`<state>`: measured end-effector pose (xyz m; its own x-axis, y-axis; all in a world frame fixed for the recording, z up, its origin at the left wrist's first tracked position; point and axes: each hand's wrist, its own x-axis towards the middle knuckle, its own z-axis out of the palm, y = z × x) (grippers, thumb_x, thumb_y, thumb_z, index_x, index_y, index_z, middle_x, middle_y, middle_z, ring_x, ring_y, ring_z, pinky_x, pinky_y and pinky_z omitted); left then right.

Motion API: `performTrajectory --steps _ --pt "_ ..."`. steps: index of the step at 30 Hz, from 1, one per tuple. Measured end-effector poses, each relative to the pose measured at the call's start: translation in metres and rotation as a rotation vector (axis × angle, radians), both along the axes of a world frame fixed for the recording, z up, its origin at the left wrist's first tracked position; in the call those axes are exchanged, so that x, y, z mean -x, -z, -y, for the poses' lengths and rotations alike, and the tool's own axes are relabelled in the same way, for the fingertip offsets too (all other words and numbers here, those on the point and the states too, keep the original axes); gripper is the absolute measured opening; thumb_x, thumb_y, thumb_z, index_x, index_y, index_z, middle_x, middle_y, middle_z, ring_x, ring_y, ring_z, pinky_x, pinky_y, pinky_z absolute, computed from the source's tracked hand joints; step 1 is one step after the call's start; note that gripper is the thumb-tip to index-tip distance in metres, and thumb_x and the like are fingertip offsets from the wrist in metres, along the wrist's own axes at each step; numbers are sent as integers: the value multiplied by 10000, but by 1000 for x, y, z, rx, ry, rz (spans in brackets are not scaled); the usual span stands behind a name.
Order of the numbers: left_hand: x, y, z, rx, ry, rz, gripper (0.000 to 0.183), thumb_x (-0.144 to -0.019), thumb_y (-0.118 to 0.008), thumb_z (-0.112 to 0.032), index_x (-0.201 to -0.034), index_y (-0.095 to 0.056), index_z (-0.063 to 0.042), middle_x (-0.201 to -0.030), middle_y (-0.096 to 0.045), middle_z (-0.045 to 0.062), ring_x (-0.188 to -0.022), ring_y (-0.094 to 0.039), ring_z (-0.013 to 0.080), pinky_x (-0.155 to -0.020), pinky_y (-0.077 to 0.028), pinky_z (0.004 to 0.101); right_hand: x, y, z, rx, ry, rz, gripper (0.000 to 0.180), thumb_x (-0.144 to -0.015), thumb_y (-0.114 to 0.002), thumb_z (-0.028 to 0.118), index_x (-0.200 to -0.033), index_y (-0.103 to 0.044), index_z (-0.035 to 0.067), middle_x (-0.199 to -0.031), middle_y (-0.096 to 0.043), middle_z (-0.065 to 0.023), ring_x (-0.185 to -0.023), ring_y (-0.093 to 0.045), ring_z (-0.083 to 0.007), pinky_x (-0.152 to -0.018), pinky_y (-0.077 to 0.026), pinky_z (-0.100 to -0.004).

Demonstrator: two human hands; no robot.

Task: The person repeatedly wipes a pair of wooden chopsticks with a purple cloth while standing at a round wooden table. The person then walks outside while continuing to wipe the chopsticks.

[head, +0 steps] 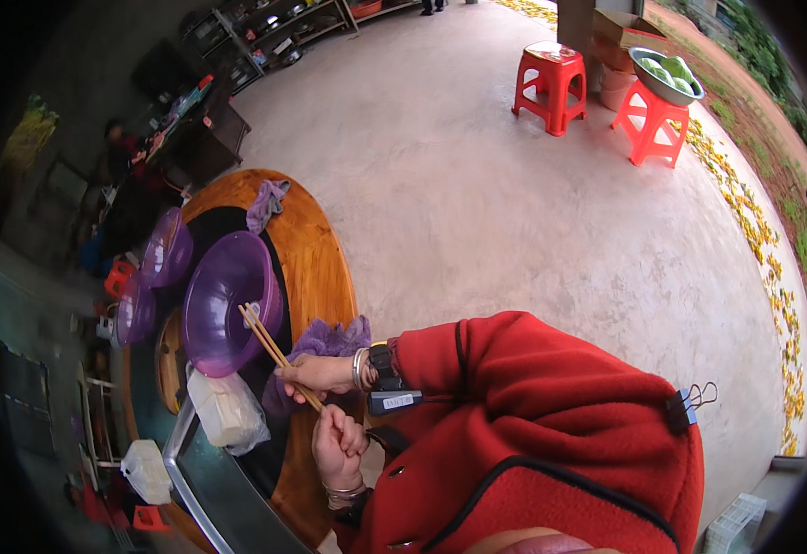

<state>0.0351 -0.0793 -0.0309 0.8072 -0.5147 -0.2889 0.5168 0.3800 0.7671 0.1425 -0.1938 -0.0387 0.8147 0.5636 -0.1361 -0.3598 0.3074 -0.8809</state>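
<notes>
My right hand (pixel 317 375) is shut on a pair of wooden chopsticks (pixel 265 337), whose tips point over a large purple plastic basin (pixel 202 305). Curled beside it, my left hand (pixel 339 443) has its fingertips at the near ends of the chopsticks. Behind my right hand a purple towel (pixel 330 339) lies on the round wooden table (pixel 313 256); another purple cloth (pixel 267 206) lies near the table's edge. Next to the basin is a clear plastic bag (pixel 227 412) with a pale block inside. A metal-rimmed tray (pixel 192 478) extends below the bag.
More purple basins (pixel 168 248) and a second white bag (pixel 147 471) are further left. Red plastic stools (pixel 552 86) stand on the concrete floor, one bearing a metal bowl (pixel 666 93) of green vegetables. A person (pixel 123 145) is near the dark counter at the upper left.
</notes>
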Motion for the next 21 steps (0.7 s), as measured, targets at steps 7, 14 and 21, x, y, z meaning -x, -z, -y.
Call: performTrajectory --steps 7,14,21 --pt "6 -9 6 -57 -29 131 317 -1025 -337 -322 -804 -411 -108 -461 -360 11 -366 -275 94 -389 -264 239 1 -5 -4 -58 12 154 376 -967 -474 352 -734 -541 65 -622 -557 -13 -516 -502 -100 -500 -406 -243" --pt "-9 -20 29 -222 111 218 328 -1018 -374 -301 -781 -451 -89 -484 -405 7 -395 -325 86 -400 -262 229 33 -27 50 -84 558 214 358 -954 -524 326 -733 -563 46 -600 -546 -16 -541 -532 -97 -513 -428 -236" --pt "-28 -26 42 -53 194 303 376 -1026 -375 -273 -689 -366 -107 -514 -292 -35 -416 -249 62 -405 -223 223 61 -61 103 -12 697 241 366 -971 -470 336 -722 -573 89 -635 -609 -11 -564 -528 -70 -503 -377 -216"
